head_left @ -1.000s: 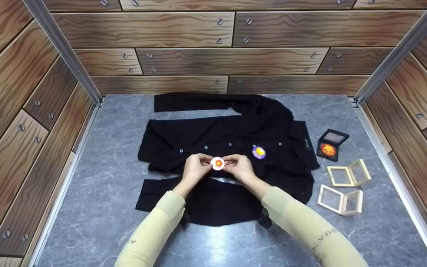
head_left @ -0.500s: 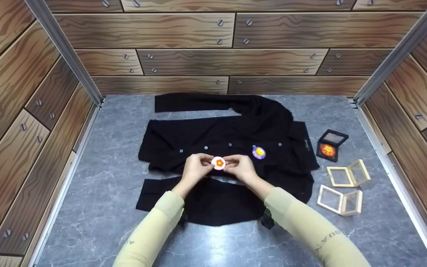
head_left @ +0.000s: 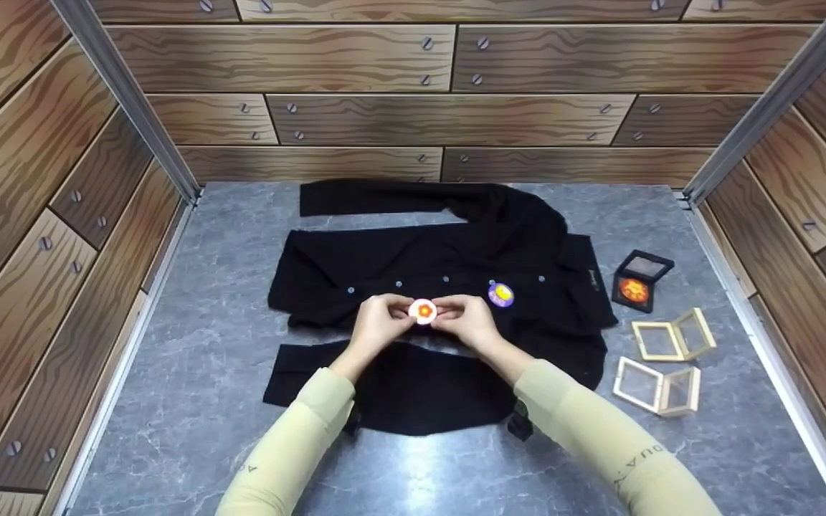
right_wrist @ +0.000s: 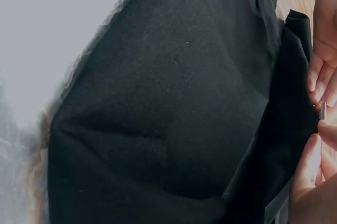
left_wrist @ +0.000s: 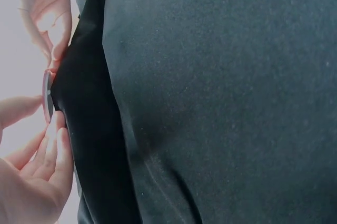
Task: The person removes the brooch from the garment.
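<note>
Both hands meet over a black button-up shirt (head_left: 413, 251) spread on the table. Between them is a round white pin badge (head_left: 423, 312) with an orange-red flower, its face turned up. The left hand (head_left: 382, 320) pinches its left edge with thumb and fingers, and the right hand (head_left: 467, 320) pinches its right edge. In the left wrist view the badge (left_wrist: 47, 96) shows edge-on, right against the dark cloth. The right wrist view catches only a sliver of the badge (right_wrist: 323, 111) between the fingertips. A purple and yellow badge (head_left: 500, 294) lies on the shirt's button strip to the right.
Right of the shirt stand a black open case (head_left: 635, 290) with an orange-red round piece, a yellowish open frame case (head_left: 660, 340) and a cream one (head_left: 646, 383). Wood-patterned walls (head_left: 449, 118) enclose the grey marbled table (head_left: 191, 322) at the back and sides.
The hands and the white badge have risen slightly in the head view, with the grip unchanged. The badge's face has tilted a little. The shirt and cases stay put.
</note>
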Motion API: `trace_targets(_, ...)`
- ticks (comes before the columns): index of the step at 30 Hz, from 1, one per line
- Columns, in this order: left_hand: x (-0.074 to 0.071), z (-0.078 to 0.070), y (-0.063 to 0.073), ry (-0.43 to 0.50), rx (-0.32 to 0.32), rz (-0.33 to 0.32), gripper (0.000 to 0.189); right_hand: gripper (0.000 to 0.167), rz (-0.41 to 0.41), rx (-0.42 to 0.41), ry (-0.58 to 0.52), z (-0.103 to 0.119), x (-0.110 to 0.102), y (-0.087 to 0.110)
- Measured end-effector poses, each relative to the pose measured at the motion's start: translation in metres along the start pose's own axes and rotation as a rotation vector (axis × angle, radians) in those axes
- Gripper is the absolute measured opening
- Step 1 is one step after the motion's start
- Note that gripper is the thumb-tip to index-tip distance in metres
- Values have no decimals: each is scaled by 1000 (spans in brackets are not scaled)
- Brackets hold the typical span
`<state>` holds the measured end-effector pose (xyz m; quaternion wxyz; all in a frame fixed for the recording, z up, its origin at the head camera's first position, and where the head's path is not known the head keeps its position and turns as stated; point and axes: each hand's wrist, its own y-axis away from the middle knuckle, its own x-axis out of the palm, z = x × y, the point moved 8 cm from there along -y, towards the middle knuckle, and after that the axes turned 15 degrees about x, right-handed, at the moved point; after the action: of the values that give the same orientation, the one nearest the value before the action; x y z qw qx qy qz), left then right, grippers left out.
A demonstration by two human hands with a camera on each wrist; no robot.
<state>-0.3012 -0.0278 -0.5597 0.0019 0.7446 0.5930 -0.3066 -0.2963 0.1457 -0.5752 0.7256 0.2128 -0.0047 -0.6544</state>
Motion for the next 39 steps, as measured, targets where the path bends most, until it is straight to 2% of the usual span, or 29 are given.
trace_targets(13,-1,-2,-2,19,-6,1,30,39,19,-40,11,8,0,4)
trace_targets(23,-2,-5,-4,34,12,17,33,38,-8,-15,15,6,-1,0)
trace_targets(32,-1,-5,-4,53,11,40,34,37,7,-40,32,8,-3,0)
trace_targets(39,-2,-5,-5,62,2,30,32,37,-6,-40,23,9,-4,1)
